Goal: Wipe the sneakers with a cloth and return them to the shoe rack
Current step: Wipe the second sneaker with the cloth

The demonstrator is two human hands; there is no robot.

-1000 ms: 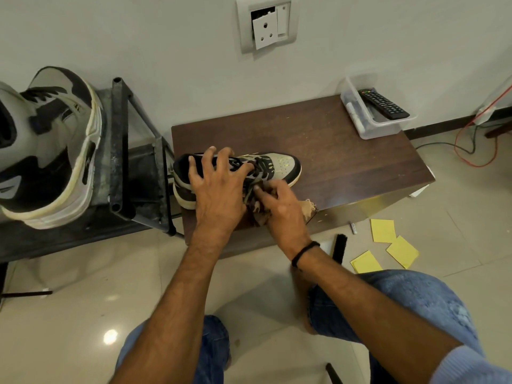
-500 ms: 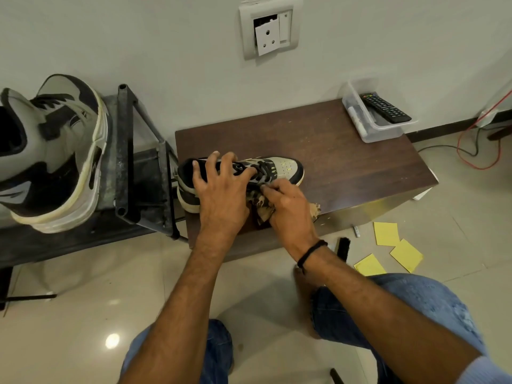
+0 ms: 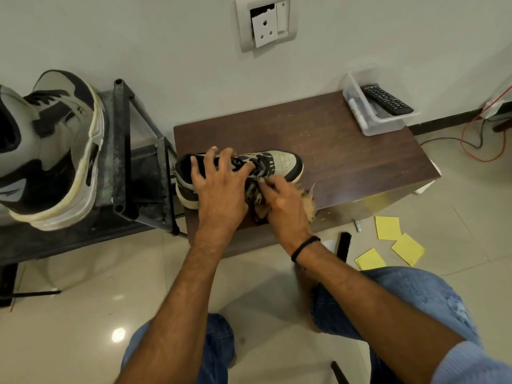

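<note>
Brown wood worktop (image 3: 346, 151): low, set against a pale wall; every place below is given from it.
Sneaker (image 3: 285, 164): on the worktop's near left part, black and cream with dark laces. Its heel is at the worktop's left edge and its toe points toward the right end.
Left hand (image 3: 219, 189): clasps the sneaker from above, with spread fingers bent over the collar and the thumb on the laces.
Right hand (image 3: 285, 200): bunches the cloth in its fingers and holds it to the sneaker's near side, by the worktop's front edge.
Cloth (image 3: 308, 199): tan and ragged, mostly hidden under the right hand; a frayed end sticks out over the front edge.
Second sneaker (image 3: 55, 151): off the worktop's left end, on the shoe rack, its pale sole rim turned toward the worktop.
Shoe rack (image 3: 122, 148): dark metal, just beside the worktop's left end.
Tub (image 3: 371, 126): clear plastic, on the worktop's far right corner, with a black remote (image 3: 386, 99) lying across it.
Paper squares (image 3: 388, 228): three, yellow, on the floor below the worktop's near right corner.
Brush (image 3: 343, 245): black, on the floor in front of the worktop.
Socket plate (image 3: 266, 22): on the wall above the worktop.
</note>
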